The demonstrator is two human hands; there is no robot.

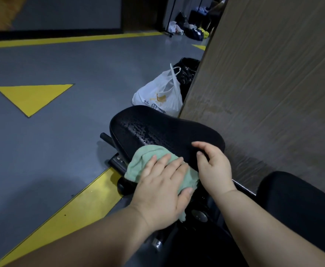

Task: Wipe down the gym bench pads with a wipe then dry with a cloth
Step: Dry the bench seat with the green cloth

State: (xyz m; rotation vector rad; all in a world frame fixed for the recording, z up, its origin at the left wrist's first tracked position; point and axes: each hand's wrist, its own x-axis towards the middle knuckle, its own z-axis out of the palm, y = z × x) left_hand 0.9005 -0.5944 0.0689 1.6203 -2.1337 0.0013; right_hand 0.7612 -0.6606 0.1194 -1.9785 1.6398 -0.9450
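A black bench seat pad (163,128) lies in the middle of the view, its surface beaded with wet drops. A light green cloth (144,160) rests on the pad's near left edge. My left hand (163,187) presses flat on the cloth with straight fingers. To its right, my right hand (213,166) curls its fingers and thumb over the pad's near right edge. A second black pad (300,199) sits at the lower right.
A tall brown cardboard panel (269,74) stands close on the right. A white plastic bag (159,95) and a black bag (186,70) lie on the grey floor behind the pad. The bench's black metal frame (117,162) shows under the pad. Bags and clutter (188,27) lie far back.
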